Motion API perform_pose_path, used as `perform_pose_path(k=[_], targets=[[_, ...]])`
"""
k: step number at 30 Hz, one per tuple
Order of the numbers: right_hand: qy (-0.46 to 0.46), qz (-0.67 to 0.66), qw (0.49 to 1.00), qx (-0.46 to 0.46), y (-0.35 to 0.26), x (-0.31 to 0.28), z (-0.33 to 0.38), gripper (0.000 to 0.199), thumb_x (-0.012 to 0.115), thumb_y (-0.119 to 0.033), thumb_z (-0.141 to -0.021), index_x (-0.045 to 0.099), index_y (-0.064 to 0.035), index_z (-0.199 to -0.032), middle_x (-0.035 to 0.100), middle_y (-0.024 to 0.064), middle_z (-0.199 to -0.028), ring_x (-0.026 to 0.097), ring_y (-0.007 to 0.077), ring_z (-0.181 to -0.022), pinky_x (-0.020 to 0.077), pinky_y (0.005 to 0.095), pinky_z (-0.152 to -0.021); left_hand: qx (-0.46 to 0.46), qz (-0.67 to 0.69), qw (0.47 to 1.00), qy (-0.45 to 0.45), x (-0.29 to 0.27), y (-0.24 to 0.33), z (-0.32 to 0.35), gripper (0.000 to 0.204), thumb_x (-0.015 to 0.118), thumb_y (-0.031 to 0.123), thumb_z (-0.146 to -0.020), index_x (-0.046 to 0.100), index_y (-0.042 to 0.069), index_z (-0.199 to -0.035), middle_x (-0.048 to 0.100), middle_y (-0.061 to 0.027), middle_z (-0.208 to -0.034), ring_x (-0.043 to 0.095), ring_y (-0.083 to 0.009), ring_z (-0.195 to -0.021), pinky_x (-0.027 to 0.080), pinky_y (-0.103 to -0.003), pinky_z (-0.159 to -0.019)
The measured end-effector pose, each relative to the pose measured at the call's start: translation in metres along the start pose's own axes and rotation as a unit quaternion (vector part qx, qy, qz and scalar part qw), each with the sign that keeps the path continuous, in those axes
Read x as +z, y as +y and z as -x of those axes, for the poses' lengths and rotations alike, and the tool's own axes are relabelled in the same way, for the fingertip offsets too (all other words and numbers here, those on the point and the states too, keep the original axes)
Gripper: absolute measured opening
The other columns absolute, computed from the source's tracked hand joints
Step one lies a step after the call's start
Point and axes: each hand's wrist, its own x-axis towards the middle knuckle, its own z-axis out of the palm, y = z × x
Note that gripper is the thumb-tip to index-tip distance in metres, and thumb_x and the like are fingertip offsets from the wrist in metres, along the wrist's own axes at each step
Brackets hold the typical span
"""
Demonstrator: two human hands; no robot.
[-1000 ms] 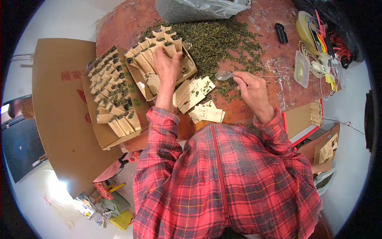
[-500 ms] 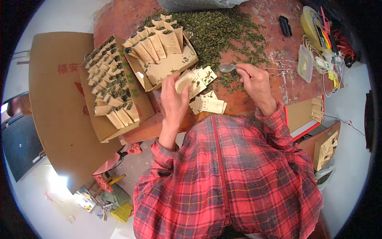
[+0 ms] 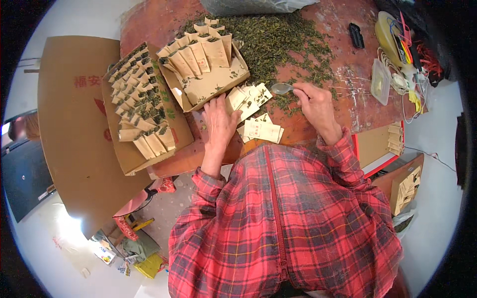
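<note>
My right hand (image 3: 317,107) pinches the handle of a clear spoon (image 3: 282,88) between thumb and fingers, its bowl over scattered dried leaves (image 3: 271,42). My left hand (image 3: 219,121) lies with fingers stretched out at the near edge of a shallow cardboard box (image 3: 207,89). Its thumb is beside a fanned pile of flat paper packets (image 3: 250,102) sprinkled with leaf bits; whether it touches them I cannot tell. Closer to me lies a smaller stack of paper packets (image 3: 262,130). Open, filled paper packets (image 3: 203,52) stand upright in the far part of the shallow box.
At the left, a large carton (image 3: 169,134) holds rows of leaf-filled packets, its wide flap (image 3: 69,129) folded outward. On the right lie a black object (image 3: 356,35), a clear plastic container (image 3: 381,82) and tangled cords. A red-edged box (image 3: 370,144) sits below the table's right edge.
My left hand has come down from above the packets to the box's near edge, fingers now flatter. The spoon in my right hand has barely moved.
</note>
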Motion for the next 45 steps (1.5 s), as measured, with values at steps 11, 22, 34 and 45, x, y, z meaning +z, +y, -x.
perform_pose_path(k=[11,22,34,45], targets=[[0.028,0.018,0.998,-0.053,0.013,0.008,0.005,0.012,0.071,-0.009,-0.093,0.072,-0.0019,-0.103,0.074,0.0169,-0.094,0.073,0.0360,-0.080,0.0578,0.0413,-0.067,-0.007,0.021,1.000,-0.005,0.007,0.000,-0.002,0.072,0.087,0.026,-0.074,0.060,-0.002,-0.134,0.059,-0.0251,-0.121,0.053,-0.0431,-0.114,0.044,-0.051,-0.102],[0.035,0.036,0.995,-0.082,0.020,0.011,0.005,0.016,0.069,-0.010,-0.097,0.074,-0.0002,-0.108,0.074,0.0150,-0.082,0.071,0.0206,-0.061,0.0551,0.0333,-0.056,-0.009,0.127,0.992,0.020,0.001,0.006,-0.001,0.059,0.082,0.012,-0.074,0.058,-0.002,-0.125,0.062,-0.0215,-0.117,0.057,-0.0401,-0.110,0.046,-0.048,-0.099],[0.040,0.021,0.999,-0.001,0.030,0.015,-0.003,0.014,0.071,-0.011,-0.094,0.072,-0.0019,-0.105,0.072,0.0205,-0.087,0.072,0.0385,-0.077,0.0566,0.0440,-0.066,-0.009,0.147,0.989,0.017,-0.012,0.018,0.000,0.059,0.082,0.009,-0.077,0.054,0.003,-0.129,0.065,-0.0218,-0.119,0.063,-0.0404,-0.114,0.050,-0.047,-0.098],[0.095,0.023,0.989,-0.112,-0.010,0.009,-0.007,0.013,0.069,-0.006,-0.096,0.073,-0.0006,-0.106,0.073,0.0135,-0.082,0.069,0.0184,-0.060,0.0522,0.0312,-0.053,0.014,0.174,0.985,0.003,-0.011,0.030,-0.006,0.064,0.082,0.008,-0.077,0.053,0.000,-0.134,0.063,-0.0218,-0.125,0.061,-0.0388,-0.119,0.049,-0.045,-0.104]])
